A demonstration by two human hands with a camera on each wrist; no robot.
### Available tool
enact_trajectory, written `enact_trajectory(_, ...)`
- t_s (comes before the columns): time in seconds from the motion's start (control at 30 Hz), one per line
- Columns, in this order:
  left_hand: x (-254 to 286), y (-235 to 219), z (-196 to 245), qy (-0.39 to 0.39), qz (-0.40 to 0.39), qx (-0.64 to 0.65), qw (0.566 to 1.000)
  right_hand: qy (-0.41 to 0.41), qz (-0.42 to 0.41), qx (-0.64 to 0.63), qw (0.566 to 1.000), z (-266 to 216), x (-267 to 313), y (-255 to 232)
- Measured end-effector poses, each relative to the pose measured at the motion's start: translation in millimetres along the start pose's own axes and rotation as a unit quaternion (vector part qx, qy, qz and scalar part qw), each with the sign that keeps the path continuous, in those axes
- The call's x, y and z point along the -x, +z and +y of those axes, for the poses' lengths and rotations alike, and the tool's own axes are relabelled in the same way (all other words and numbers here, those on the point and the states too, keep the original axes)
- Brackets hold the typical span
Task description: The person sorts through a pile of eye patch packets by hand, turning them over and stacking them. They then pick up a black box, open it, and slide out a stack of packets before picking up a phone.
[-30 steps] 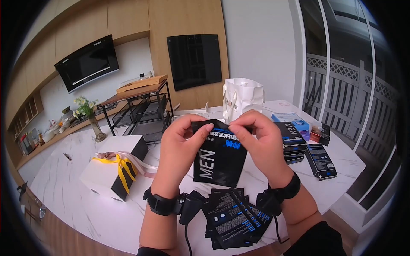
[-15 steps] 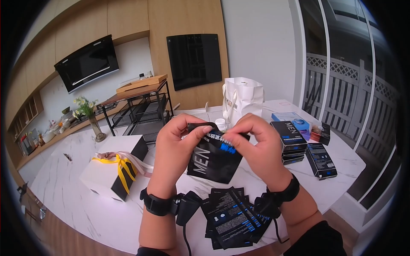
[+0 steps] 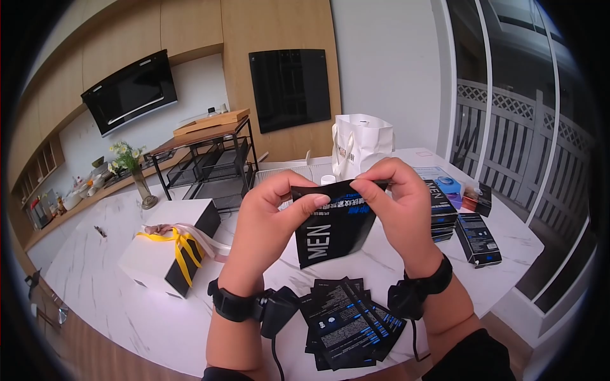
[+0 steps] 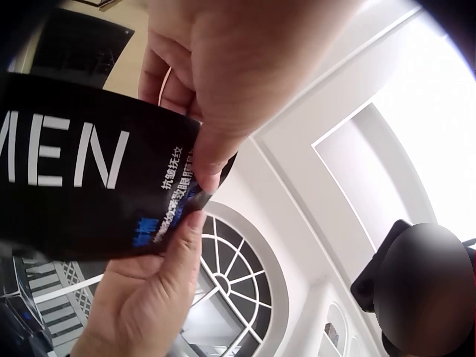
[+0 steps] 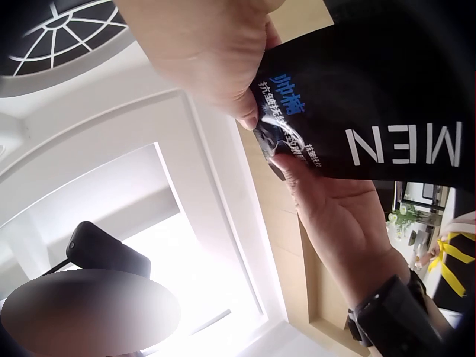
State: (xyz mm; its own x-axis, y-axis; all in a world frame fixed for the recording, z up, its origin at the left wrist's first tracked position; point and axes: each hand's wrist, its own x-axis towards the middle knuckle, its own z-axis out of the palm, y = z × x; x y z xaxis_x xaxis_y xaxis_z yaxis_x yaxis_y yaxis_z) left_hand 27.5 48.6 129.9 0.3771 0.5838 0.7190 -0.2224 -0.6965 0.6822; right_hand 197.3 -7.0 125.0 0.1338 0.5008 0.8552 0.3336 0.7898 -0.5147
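Note:
A black sachet (image 3: pixel 330 232) printed MEN hangs upright above the table, pinched along its top edge by both hands. The left hand (image 3: pixel 270 219) grips the left part of that edge, thumb in front. At the right part, the right hand (image 3: pixel 400 209) pinches it between thumb and fingers. In the left wrist view the two thumbs lie close together on the sachet (image 4: pixel 82 171); the right wrist view shows the sachet (image 5: pixel 372 97) creased near the thumbs. Below the hands, several black sachets (image 3: pixel 346 324) lie in an overlapping pile.
On the left stands a white box (image 3: pixel 155 257) with a yellow ribbon (image 3: pixel 184 254). A black rack (image 3: pixel 216 162) and a white paper bag (image 3: pixel 365 143) are behind. At the right are stacked black boxes (image 3: pixel 443 222), another black box (image 3: pixel 478 240) and a blue box (image 3: pixel 445 180).
The sachet tilted and its top edge bunched, then it came back nearly level, a little higher and further right. The right hand has moved up and to the right along with it.

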Motion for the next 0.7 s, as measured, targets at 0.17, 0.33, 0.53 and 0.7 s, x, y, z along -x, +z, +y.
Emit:
enact_trajectory(0.17,-2.7,1.5,-3.0,-0.032,0.051,0.003,0.998,0.026,0.004,-0.093,0.995,-0.9,1.0,11.8)
enact_trajectory(0.33,-3.2,0.0,-0.8,0.004,0.083,0.093,0.992,0.074,-0.063,-0.062,0.993,4.5,1.7,9.4)
enact_trajectory(0.53,-4.8,0.4,-13.2,-0.041,0.004,0.044,0.998,0.090,-0.015,-0.101,0.991,9.6,0.4,9.2)
enact_trajectory(0.7,-5.5,-3.0,-14.3,-0.032,0.069,-0.015,0.997,0.024,-0.093,0.060,0.994,7.9,4.4,5.8)
